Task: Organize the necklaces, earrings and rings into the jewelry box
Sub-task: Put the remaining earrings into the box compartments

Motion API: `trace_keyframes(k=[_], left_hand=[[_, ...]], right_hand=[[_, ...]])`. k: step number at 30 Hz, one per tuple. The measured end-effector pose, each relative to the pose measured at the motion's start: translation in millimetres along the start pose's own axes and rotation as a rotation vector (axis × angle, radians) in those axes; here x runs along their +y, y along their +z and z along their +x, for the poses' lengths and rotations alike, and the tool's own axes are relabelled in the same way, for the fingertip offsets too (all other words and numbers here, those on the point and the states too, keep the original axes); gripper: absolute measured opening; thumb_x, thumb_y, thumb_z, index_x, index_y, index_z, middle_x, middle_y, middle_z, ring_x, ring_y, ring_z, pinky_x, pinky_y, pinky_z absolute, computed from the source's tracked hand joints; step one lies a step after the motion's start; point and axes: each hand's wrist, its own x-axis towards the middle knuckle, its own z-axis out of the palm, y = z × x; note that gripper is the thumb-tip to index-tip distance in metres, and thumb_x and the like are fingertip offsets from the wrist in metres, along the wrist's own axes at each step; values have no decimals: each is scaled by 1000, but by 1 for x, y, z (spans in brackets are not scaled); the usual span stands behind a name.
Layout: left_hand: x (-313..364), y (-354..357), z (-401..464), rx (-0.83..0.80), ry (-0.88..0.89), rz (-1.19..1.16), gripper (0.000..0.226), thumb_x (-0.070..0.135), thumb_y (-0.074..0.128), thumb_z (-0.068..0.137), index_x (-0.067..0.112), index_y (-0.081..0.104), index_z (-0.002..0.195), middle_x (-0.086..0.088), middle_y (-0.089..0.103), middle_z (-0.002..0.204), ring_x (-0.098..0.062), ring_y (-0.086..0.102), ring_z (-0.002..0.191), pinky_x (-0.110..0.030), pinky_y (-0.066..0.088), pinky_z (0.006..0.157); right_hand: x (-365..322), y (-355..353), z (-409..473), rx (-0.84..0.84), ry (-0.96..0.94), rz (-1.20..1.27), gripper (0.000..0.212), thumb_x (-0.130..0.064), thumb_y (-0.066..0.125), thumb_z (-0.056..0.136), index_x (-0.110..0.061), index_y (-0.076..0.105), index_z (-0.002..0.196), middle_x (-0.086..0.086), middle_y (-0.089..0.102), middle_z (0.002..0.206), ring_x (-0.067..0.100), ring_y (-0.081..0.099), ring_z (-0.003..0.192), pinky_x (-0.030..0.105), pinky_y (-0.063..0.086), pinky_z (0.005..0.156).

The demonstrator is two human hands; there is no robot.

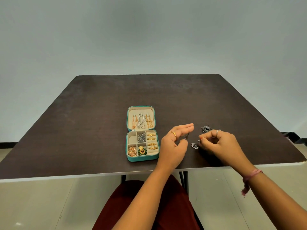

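A teal jewelry box (128, 147) lies open on the dark table. Necklaces (141, 121) hang in its lid. Its tray holds gold rings (151, 141), a dark silver piece (141, 137), a gold cluster (132, 151) and a green-and-gold earring (142, 150). My left hand (174, 143), right of the box, pinches a small dark earring piece (186, 136) between thumb and forefinger, other fingers extended. My right hand (219, 141) pinches a dark silver earring with white beads (195, 144). Another dark silver earring (206, 128) lies on the table behind my right hand.
The dark table (83, 122) ends in a white front edge just below the hands. My lap in dark red cloth (132, 205) shows under it. A pink thread bracelet (250, 178) is on my right wrist.
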Motion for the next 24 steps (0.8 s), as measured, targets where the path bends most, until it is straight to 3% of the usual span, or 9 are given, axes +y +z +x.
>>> trace_keyframes(k=[8, 12, 14, 19, 24], left_hand=[[9, -2, -2, 13, -27, -226, 43, -9, 44, 82, 9, 69, 112, 0, 66, 121, -7, 57, 118, -20, 47, 93], [14, -4, -2, 33, -58, -351, 39, -7, 48, 85, 16, 71, 107, -3, 67, 120, -11, 58, 118, -22, 48, 92], [15, -6, -2, 43, -71, -401, 35, 1, 52, 84, 19, 72, 106, -4, 68, 119, -14, 58, 118, -26, 47, 96], [23, -11, -1, 82, -104, -410, 27, 3, 58, 91, 12, 68, 114, -3, 71, 111, -11, 63, 111, -19, 48, 90], [32, -20, 2, 123, -99, -405, 23, 5, 62, 89, 12, 69, 110, -5, 73, 106, -11, 66, 105, -18, 51, 88]], right_hand=[[-27, -16, 2, -113, -28, 34, 9, -8, 70, 80, -16, 73, 78, -7, 72, 73, 8, 68, 71, 19, 55, 69], [-39, -22, 0, -174, -33, 175, 7, -8, 69, 82, -13, 73, 82, 0, 74, 76, 16, 71, 76, 25, 57, 73], [-46, -24, -2, -208, -15, 258, 5, -7, 68, 84, -10, 72, 86, 4, 75, 77, 16, 71, 76, 21, 55, 68], [-65, -31, -4, -268, 44, 497, 16, -11, 69, 80, -6, 68, 95, 13, 74, 85, 20, 72, 79, 23, 58, 69], [-79, -33, 0, -245, 39, 551, 18, -16, 66, 81, -4, 71, 93, 14, 73, 85, 17, 71, 79, 21, 58, 71]])
